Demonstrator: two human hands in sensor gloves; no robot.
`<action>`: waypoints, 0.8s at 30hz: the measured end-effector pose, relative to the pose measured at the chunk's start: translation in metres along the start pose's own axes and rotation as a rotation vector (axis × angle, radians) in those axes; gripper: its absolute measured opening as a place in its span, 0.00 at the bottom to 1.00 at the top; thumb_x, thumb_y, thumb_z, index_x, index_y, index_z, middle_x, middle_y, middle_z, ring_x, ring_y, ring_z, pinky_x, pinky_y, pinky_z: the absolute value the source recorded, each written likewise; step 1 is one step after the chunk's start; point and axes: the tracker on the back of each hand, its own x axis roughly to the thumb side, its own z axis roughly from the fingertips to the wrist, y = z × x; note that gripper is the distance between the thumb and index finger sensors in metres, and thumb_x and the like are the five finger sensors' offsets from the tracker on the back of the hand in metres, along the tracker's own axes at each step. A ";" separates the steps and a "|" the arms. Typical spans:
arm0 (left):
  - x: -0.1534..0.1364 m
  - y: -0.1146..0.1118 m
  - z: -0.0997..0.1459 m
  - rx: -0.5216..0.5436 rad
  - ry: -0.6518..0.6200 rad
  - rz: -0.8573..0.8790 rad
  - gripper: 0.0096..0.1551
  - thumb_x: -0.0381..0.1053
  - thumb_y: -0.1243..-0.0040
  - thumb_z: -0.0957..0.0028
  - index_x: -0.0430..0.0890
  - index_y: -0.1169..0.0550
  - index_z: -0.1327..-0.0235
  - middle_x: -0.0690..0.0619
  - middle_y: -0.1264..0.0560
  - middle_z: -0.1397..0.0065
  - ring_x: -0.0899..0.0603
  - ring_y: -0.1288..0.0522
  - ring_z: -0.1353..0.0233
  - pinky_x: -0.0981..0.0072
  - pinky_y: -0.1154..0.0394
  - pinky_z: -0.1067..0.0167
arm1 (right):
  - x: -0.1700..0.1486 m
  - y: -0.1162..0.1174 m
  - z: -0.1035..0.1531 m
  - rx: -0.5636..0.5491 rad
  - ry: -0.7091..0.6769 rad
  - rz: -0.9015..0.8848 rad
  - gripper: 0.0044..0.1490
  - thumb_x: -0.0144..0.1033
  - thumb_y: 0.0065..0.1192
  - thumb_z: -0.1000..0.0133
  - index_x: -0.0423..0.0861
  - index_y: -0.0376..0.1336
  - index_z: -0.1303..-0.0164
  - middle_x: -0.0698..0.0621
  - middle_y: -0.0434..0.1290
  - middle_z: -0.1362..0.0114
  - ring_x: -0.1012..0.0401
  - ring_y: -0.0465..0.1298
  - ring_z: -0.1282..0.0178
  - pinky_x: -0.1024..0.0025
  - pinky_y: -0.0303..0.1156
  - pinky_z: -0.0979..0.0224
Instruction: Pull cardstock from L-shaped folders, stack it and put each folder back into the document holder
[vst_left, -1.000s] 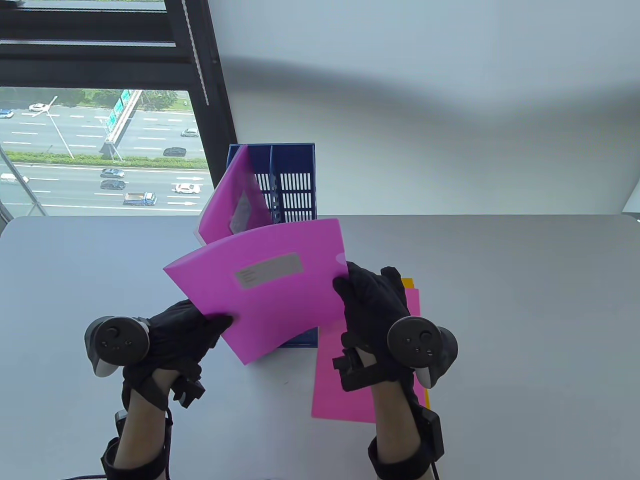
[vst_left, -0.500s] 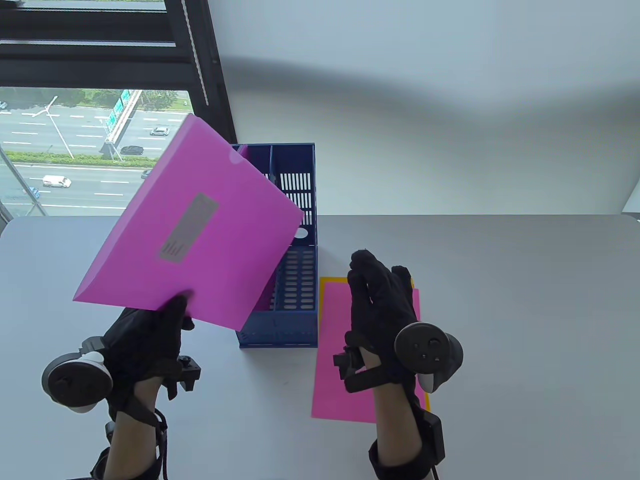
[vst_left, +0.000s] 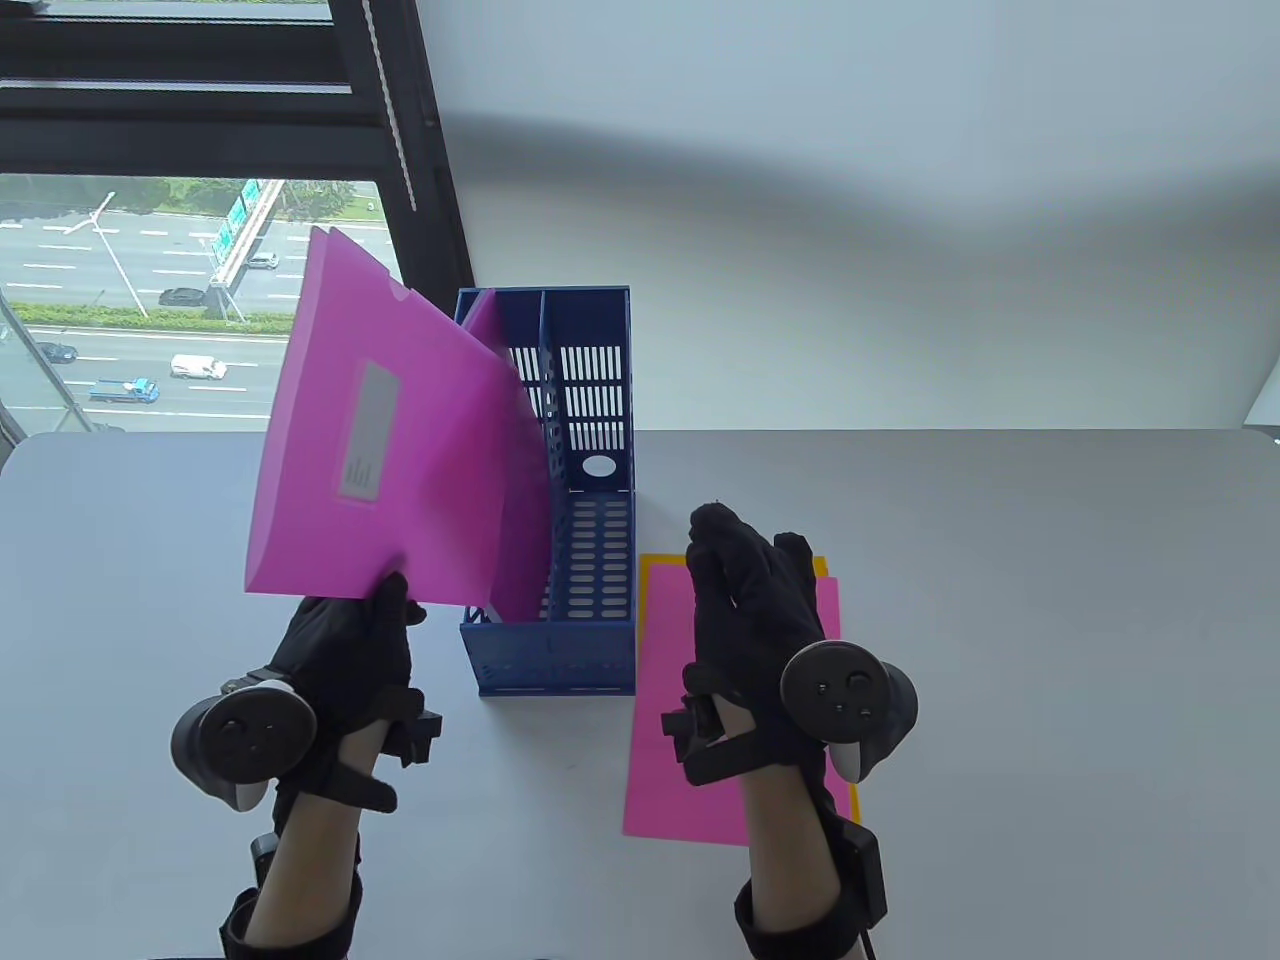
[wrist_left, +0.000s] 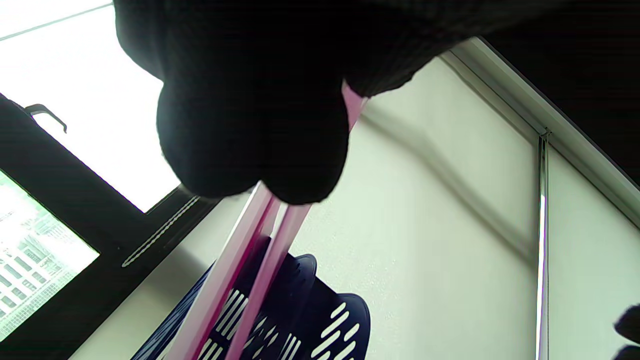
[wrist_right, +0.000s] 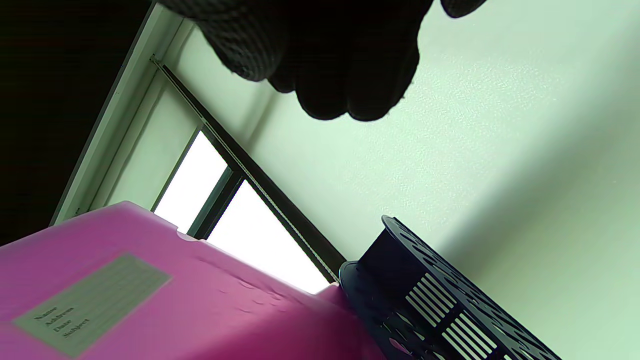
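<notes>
The left hand (vst_left: 345, 640) pinches the lower corner of a pink folder (vst_left: 385, 450) and holds it up, nearly upright, with its right edge at the left compartment of the blue holder (vst_left: 590, 500). In the left wrist view the thumb (wrist_left: 250, 125) clamps the folder's thin pink edge, which runs down toward the holder's slotted wall. A grey label (vst_left: 368, 430) shows on the folder's front. A second pink folder (vst_left: 485, 320) already stands in that left compartment — only its top corner shows behind the held one. The holder's right compartment shows bare slotted walls.

The right hand (vst_left: 755, 600) lies released, fingers straight, flat on the stack of cardstock (vst_left: 680, 760) just right of the holder: a pink sheet on top, a yellow one (vst_left: 820, 567) peeking out beneath it at the far and right edges. The stack lies flat on the grey tabletop (vst_left: 1050, 650). Behind the tabletop's left corner is a window (vst_left: 180, 290) over a road.
</notes>
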 end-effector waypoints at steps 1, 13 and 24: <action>-0.004 -0.009 0.001 -0.030 0.015 -0.014 0.26 0.52 0.39 0.39 0.32 0.17 0.43 0.48 0.12 0.58 0.38 0.11 0.58 0.42 0.28 0.33 | 0.000 0.001 0.000 0.004 0.001 0.001 0.27 0.50 0.60 0.32 0.58 0.62 0.23 0.57 0.72 0.26 0.57 0.75 0.31 0.46 0.49 0.14; -0.024 -0.047 0.008 -0.245 0.133 -0.097 0.26 0.52 0.40 0.38 0.34 0.17 0.41 0.47 0.13 0.56 0.37 0.12 0.57 0.38 0.30 0.35 | -0.005 0.018 0.000 0.075 0.011 0.079 0.26 0.50 0.61 0.33 0.57 0.63 0.24 0.56 0.73 0.26 0.56 0.75 0.32 0.45 0.49 0.15; -0.012 -0.021 0.001 -0.170 -0.076 -0.226 0.25 0.56 0.41 0.38 0.42 0.15 0.40 0.46 0.15 0.47 0.34 0.16 0.45 0.37 0.41 0.24 | -0.015 0.038 0.000 0.205 0.002 0.484 0.39 0.61 0.56 0.33 0.51 0.58 0.15 0.45 0.69 0.20 0.47 0.72 0.28 0.43 0.49 0.16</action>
